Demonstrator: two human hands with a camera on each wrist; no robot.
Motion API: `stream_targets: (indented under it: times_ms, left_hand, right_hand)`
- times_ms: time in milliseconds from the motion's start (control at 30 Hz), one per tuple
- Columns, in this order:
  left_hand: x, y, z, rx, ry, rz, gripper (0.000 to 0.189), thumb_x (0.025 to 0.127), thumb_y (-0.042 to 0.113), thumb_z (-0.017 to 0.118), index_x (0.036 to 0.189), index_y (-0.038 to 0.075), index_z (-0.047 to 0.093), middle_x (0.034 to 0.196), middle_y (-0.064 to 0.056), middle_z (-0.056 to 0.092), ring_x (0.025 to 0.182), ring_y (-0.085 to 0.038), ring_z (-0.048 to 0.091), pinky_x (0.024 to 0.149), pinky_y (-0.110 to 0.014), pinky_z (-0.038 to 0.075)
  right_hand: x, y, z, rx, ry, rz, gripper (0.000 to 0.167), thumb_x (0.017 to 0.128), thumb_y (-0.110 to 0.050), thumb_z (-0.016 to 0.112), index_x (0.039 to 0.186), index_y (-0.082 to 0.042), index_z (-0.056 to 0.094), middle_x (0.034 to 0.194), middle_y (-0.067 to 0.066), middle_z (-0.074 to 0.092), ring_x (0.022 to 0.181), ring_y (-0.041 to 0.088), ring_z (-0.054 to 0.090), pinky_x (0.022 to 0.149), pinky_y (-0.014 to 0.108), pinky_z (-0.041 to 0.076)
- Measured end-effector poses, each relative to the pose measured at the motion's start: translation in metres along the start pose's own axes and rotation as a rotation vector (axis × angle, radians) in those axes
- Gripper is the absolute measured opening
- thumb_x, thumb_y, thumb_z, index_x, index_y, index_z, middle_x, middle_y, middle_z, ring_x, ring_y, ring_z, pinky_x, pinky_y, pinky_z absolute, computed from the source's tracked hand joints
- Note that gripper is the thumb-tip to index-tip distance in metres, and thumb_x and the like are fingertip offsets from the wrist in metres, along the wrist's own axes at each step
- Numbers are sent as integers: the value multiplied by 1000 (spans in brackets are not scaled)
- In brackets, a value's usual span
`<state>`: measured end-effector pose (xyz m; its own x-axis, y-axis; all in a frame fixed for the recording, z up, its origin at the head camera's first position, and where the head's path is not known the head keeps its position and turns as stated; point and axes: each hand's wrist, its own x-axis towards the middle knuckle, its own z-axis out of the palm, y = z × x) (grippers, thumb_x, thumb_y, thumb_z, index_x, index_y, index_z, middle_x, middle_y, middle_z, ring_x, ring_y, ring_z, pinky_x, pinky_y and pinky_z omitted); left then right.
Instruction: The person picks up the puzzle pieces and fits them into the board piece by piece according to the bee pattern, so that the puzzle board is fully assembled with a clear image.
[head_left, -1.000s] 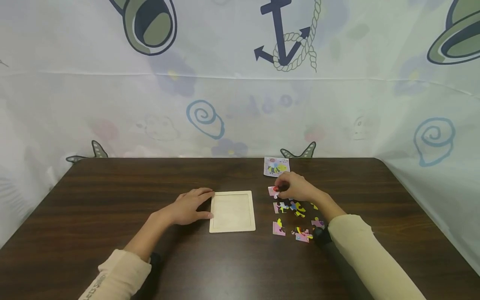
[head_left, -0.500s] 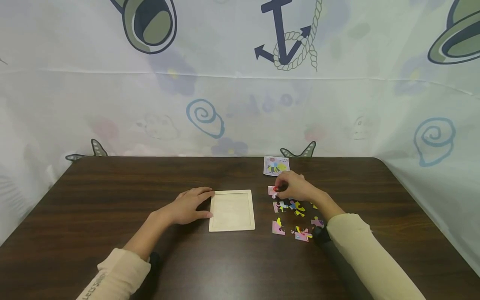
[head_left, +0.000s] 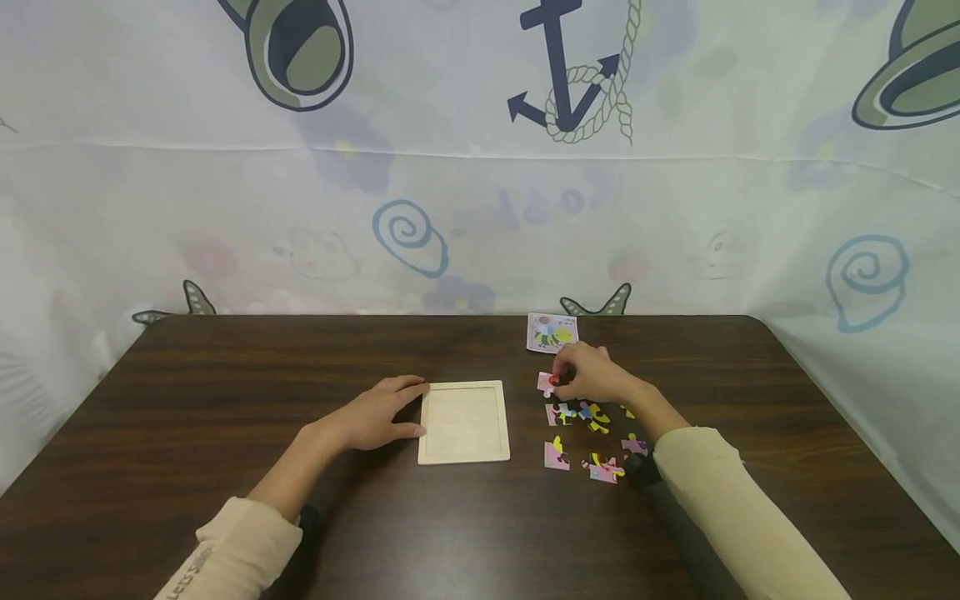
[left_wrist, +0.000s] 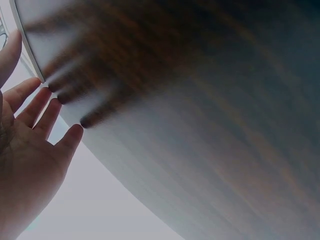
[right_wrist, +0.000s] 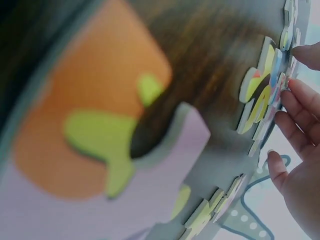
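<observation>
From 9 round through 12 to 3 o'clock hangs a pale, printed cloth, crossed by a nearly level crease. Just past 12 it bears a dark anchor with a rope looped about its foot. A large green-grey motif with a dark hollow sits at 11, and a similar one, cut off by the edge, at 2. Blue spiral shells appear at 10 and 3. (Faded flowers show faintly too.) Dotted green starfish tips rise at 9 and nearer at 3. Toward 6 spreads the dark, wood-grained table, glossy with reflected light.
</observation>
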<state>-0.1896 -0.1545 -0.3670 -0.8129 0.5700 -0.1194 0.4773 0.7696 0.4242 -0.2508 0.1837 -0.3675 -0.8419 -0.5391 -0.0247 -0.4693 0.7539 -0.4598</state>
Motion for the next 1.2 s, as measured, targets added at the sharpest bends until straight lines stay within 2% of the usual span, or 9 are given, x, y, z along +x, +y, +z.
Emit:
stream_targets:
  times_ms: [233,400,533,667,867,1033,1200]
  left_hand:
    - [-1,1,-1,-7,-1,-1,64,87,29,63,137,-1,37,141,-22,31,129,-41,27,99,-55,29]
    - [-3,1,-2,-15,4,1,64,87,28,62,138,-1,36,141,-22,31,129,-41,26,99,-56,28]
    - [-3,2,-2,-18,6,0,64,87,29,62,138,-1,36,141,-23,30,129,-42,26,98,-56,28]
    - [-3,2,-3,-16,4,0,64,88,29,62,138,-1,36,141,-22,30,129,-41,26,98,-56,28]
    - [-3,1,-2,-1,12,8,64,87,30,62,137,-1,37,140,-22,32,128,-41,28,98,-55,28]
    - [-2,1,-2,16,22,19,63,87,30,62,136,-1,38,139,-22,34,127,-40,30,98,-55,29]
    - [-2,2,-2,32,22,14,63,87,32,62,136,0,40,139,-21,35,127,-40,31,97,-57,29]
  right_hand:
    - [0,-2,-2,53,29,9,15,75,-14,72,83,-7,62,81,-1,60,82,18,52,82,50,26]
    - [5,-20,-3,87,34,-38,16,75,-16,71,84,-9,61,82,-2,60,83,17,52,88,51,24]
    - [12,-37,0,100,39,-81,16,74,-16,71,84,-8,60,84,-1,60,83,18,52,87,45,35]
    - [21,-50,6,83,41,-108,18,74,-15,71,84,-6,60,84,1,61,82,18,55,76,35,45]
    - [32,-76,19,48,-5,-143,17,73,-16,64,86,-6,60,87,1,59,90,18,52,84,45,32]
    - [40,-93,33,-8,-43,-124,16,72,-17,67,83,-8,60,84,-1,57,87,16,48,79,40,28]
    - [44,-100,44,-76,-63,-105,18,71,-18,72,82,-10,60,81,-4,54,86,16,45,76,38,27]
